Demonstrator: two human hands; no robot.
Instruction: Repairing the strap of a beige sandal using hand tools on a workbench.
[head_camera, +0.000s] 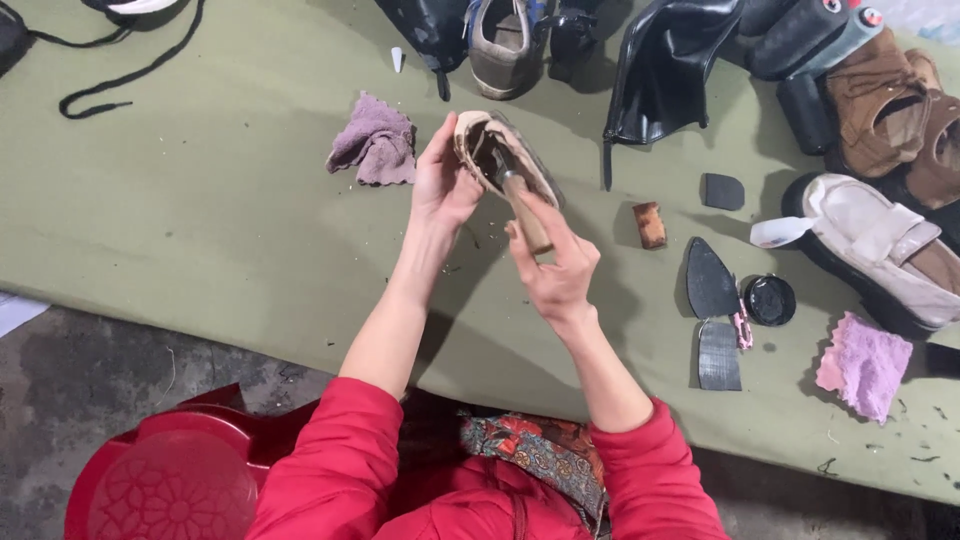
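1. Red sleeves fill the bottom edge, nearest the lens; a red plastic stool (165, 480) sits low on your left over bare concrete.

2. Your left hand (443, 180) is wrapped around the heel end of a small beige shoe (500, 150), fingers closed on it and thumb along the side. The shoe is held up off the green cloth (200, 220), opening turned toward you, just right of a crumpled mauve rag (375, 142).

3. Your right hand (555, 265) is closed on a wooden-handled tool (525, 215). The working end goes down inside the shoe; its tip is hidden, so you cannot tell whether it is a blade or an awl.

4. Risk: the tool points toward your left palm. If it slips or breaks through the upper, the fingers behind the shoe wall would likely take the hit. Shift that grip away from the line of push.

5. Risk: the shoe is braced by one hand only, in the air. A hard lever could twist it out of your hold or tear the lining.

6. Risk: loose pieces lie near your right elbow, namely a brown block (650, 224), dark sole cut-outs (712, 282) and a round black tin (770, 300). A sweep of the forearm could scatter them.

7. Other shoes and a black boot (665, 65) crowd the far edge, well apart from your hands.
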